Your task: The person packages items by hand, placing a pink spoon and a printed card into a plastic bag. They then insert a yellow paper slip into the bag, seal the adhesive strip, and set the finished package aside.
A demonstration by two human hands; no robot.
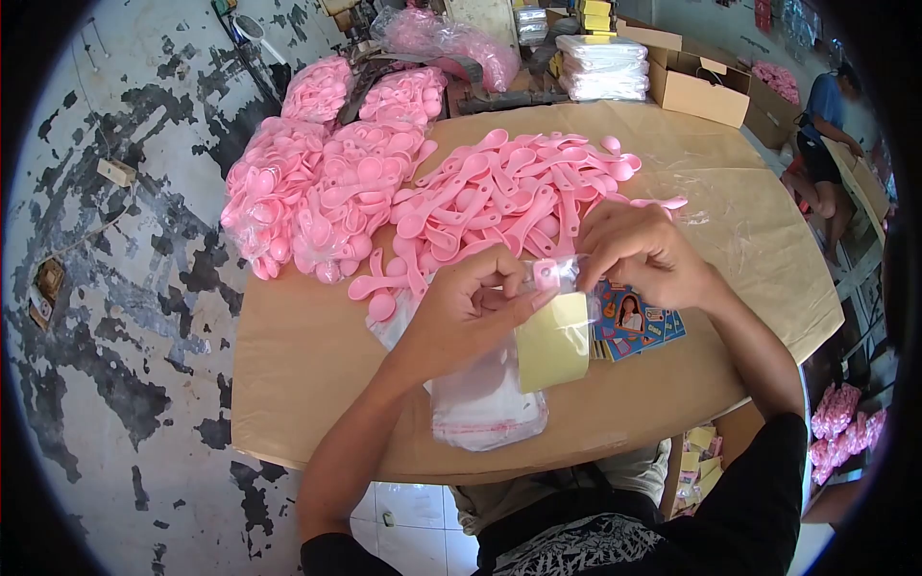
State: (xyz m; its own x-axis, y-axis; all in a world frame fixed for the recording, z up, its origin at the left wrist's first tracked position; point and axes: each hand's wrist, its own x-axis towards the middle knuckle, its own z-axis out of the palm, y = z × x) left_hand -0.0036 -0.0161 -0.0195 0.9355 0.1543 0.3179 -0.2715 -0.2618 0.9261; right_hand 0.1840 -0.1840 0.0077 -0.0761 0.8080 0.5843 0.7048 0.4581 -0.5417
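My left hand point(471, 302) and my right hand point(639, 254) meet over the brown table point(307, 365), both pinching a small clear plastic bag point(567, 288). A pale yellow card point(554, 343) sits inside the bag, and a pink plastic spoon point(545, 276) is at its mouth between my fingers. Beyond my hands spreads a heap of loose pink spoons point(499, 197). A stack of empty clear bags point(480, 403) lies under my left wrist. A pile of colourful printed cards point(634, 322) lies under my right hand.
Clear sacks packed with pink spoons point(317, 187) crowd the table's far left. Cardboard boxes point(701, 86) and a stack of white packets point(605, 67) stand behind. Another person point(821, 134) sits at the far right. Pink packets point(836, 427) lie on the floor, right.
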